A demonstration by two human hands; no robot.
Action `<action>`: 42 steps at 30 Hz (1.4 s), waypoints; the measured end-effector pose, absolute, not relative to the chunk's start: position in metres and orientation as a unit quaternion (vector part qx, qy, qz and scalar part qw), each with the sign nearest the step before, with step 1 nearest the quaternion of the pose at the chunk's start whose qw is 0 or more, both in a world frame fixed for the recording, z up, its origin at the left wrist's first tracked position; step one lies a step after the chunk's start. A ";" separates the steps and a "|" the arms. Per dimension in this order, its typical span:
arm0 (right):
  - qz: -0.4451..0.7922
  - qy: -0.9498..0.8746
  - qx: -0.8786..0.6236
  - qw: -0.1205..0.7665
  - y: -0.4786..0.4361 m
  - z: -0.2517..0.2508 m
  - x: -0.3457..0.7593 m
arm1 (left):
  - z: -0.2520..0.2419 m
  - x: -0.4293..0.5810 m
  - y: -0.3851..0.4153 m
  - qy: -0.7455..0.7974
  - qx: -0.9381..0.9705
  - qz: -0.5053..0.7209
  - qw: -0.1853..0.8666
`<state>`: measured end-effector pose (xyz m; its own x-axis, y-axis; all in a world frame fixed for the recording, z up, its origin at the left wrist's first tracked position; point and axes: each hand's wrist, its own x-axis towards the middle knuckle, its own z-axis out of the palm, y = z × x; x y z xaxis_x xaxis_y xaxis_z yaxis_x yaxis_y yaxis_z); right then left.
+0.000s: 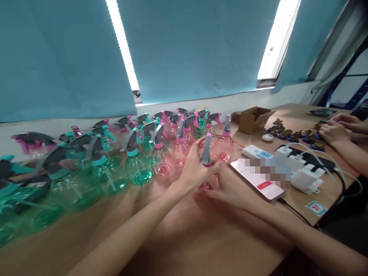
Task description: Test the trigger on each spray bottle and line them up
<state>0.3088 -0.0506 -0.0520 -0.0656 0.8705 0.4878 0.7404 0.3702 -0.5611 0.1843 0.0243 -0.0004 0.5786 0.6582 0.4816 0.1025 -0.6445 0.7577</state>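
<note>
A pink spray bottle with a grey trigger head stands upright on the table between my hands. My left hand is closed round its neck and head from the left. Lower down, my right hand wraps the clear pink body from the right, so much of the body is hidden. Just behind is another pink spray bottle. To the left stand a pink-collared bottle and a green spray bottle, part of a crowd of several green and pink ones.
A phone lies right of my hands, its cable running to the table edge. Beyond it sit a power strip with white chargers, a white mouse and an open cardboard box. Another person's hands rest near small gold-coloured pieces.
</note>
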 end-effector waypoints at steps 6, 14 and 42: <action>0.067 -0.669 -0.611 0.417 -0.032 -0.051 0.353 | -0.046 0.166 0.028 0.213 0.860 0.378 0.268; 0.002 -0.651 -0.686 0.324 0.013 -0.033 0.360 | -0.067 0.132 0.026 0.262 0.863 0.319 0.291; -0.057 -0.557 -0.677 0.477 -0.014 -0.027 0.393 | -0.067 0.135 0.028 0.262 0.868 0.296 0.300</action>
